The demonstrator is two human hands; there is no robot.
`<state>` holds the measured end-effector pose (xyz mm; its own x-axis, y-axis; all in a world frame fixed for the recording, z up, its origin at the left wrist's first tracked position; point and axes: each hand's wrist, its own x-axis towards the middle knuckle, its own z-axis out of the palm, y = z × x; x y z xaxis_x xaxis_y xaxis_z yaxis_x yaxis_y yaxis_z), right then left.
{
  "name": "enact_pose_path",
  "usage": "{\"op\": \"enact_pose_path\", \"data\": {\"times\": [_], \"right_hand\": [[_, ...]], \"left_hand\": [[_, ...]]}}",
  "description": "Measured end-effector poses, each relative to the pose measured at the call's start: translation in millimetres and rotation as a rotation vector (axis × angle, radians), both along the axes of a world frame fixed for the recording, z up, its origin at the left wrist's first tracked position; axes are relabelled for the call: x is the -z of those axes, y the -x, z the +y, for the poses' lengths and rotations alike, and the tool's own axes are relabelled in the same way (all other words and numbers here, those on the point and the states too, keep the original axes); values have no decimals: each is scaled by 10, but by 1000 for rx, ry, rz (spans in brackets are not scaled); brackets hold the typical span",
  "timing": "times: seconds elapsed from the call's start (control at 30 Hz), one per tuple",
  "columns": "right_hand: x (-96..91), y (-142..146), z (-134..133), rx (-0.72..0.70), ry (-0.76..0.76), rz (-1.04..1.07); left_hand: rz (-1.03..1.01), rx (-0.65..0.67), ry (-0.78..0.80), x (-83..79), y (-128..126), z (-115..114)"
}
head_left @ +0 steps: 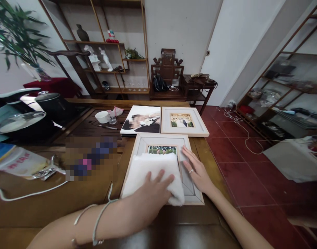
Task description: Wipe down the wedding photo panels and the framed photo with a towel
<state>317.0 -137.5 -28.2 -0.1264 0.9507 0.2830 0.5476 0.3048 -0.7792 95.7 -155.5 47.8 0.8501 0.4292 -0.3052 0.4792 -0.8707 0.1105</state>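
Observation:
A pale wooden picture frame (192,193) lies flat on the wooden table (70,197) in front of me. A folded white cloth (153,169) covers most of its glass. My left hand (154,195) rests flat on the cloth, fingers stretched out and pressing down. My right hand (197,169), with a ring on one finger, lies open on the frame's right side, fingers extended along the mat. A small photo (162,149) shows above the cloth.
Behind the frame lie a second framed picture (184,121) and an unframed photo print (142,120). A white cup (102,117) and a dark tea tray (77,128) are further left, a pot (48,98) and packets (18,160) at far left. Red tiled floor (238,166) is at right.

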Motion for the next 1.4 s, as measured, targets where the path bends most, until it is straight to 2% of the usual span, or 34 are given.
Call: {"op": "enact_pose_path", "data": {"times": [0.07,0.17,0.33,0.43,0.53,0.63,0.8,0.9,1.0,1.13,1.27,1.33,1.4], "right_hand": [[5,-2,7,-16,-23,-8],[0,-1,14,-37,-65,-3],[-47,21,7,-52,-91,17],[-68,31,-1,-56,-87,17],[-68,31,-5,-52,-91,19],[-50,25,-4,-34,-85,30],[-16,13,-2,-26,-74,36],[-21,12,-4,-26,-72,31],[-41,19,-10,-23,-70,31],[-58,30,-20,-9,-69,36],[-58,34,-22,-4,-55,41],[-54,33,-21,-2,-51,41],[-48,31,-17,-1,-50,39]], "left_hand": [[-11,-57,-38,9,-7,128],[-127,-124,-171,109,-69,416],[-343,-39,-285,318,-165,779],[-446,52,-276,410,-199,879],[-458,131,-202,458,-208,944],[-412,98,-170,425,-156,966],[-267,-43,-199,227,150,924],[-182,-159,-290,105,355,874],[-75,-246,-324,26,429,743],[29,-264,-121,-45,413,350],[13,-190,69,-146,492,-63],[5,-175,102,-181,540,-136],[-23,-191,92,-174,554,-86]]}}
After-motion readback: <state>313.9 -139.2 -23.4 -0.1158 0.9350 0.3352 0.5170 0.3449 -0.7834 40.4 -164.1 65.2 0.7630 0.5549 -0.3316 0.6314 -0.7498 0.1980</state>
